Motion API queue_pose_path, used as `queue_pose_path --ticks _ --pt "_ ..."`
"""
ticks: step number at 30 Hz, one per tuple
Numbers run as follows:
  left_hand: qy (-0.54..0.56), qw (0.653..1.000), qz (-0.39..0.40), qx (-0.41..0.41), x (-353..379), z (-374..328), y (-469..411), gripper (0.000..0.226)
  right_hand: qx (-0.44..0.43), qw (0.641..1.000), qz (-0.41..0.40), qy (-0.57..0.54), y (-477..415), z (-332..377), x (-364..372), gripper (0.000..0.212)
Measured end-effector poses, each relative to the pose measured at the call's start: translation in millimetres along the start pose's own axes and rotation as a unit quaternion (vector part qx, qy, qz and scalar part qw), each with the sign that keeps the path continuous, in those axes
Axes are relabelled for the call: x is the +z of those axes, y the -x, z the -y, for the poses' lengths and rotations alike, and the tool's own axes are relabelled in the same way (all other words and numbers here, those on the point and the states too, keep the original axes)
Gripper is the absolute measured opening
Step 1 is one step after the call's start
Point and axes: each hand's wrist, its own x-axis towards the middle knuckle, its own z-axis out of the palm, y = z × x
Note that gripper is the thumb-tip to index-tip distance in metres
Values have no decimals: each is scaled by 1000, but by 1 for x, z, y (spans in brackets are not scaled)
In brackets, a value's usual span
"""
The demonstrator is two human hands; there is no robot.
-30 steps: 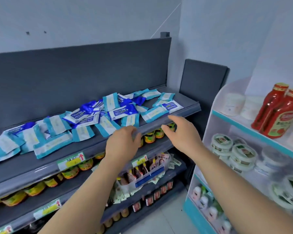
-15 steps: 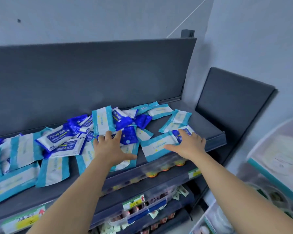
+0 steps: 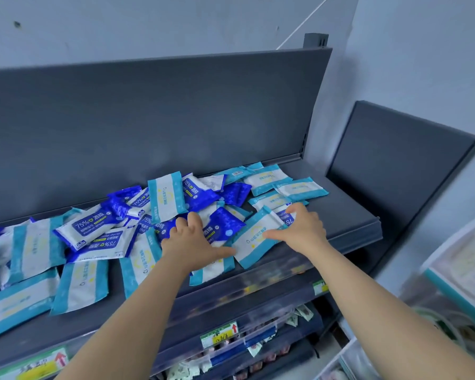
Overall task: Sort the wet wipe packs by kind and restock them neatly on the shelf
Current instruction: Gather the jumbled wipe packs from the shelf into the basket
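Left hand: the left hand (image 3: 195,242) lies on a dark-blue pack (image 3: 226,222), fingers bent onto it and thumb splayed toward the right. Whether it holds or only presses, I cannot tell.
Right hand: the right hand (image 3: 302,229) grasps a light-blue pack (image 3: 254,237), thumb across its face and fingers hooked over its far edge.
Packs: the wet wipe packs (image 3: 93,234) lie jumbled on the shelf (image 3: 351,218), both kinds mixed, from the left end to short of the right end. That end is bare.
Grasped pack: tilted, close to the front edge, right of the middle, touching its neighbours.
Just changed: half a second ago the right hand lay flatter on this same pack. Its fingers have since curled round the pack.
Versus one second ago: both hands were then in the air before the front edge, touching nothing. Now both are down on the pile.
View: the camera has come closer and higher, so the rack with red bottles is gone from sight.
Meaning: judged as the first pick. No sorted group exists yet, and nearly all the work remains.
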Motion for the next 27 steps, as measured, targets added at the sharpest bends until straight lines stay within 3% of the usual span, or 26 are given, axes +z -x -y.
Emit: queue_pose_path --ticks 3,5,10,17,20,27 --pt "102 993 42 -32 -4 2 2 84 -28 994 15 -103 -1 1 -5 95" --pt "101 993 48 -35 -7 4 3 78 -38 988 29 -146 0 2 -8 101" --pt "72 994 51 -62 -15 -1 6 66 -68 978 46 -192 0 -2 -9 50" --pt "266 964 12 -18 -30 -19 -5 51 -49 951 -14 -306 -20 -16 -34 42" --pt "329 944 5 8 -34 -49 -20 46 -12 929 -43 -368 -44 -24 -53 29" --pt "394 917 56 -25 -7 -112 -70 34 57 933 -44 -352 -100 -40 -59 22"
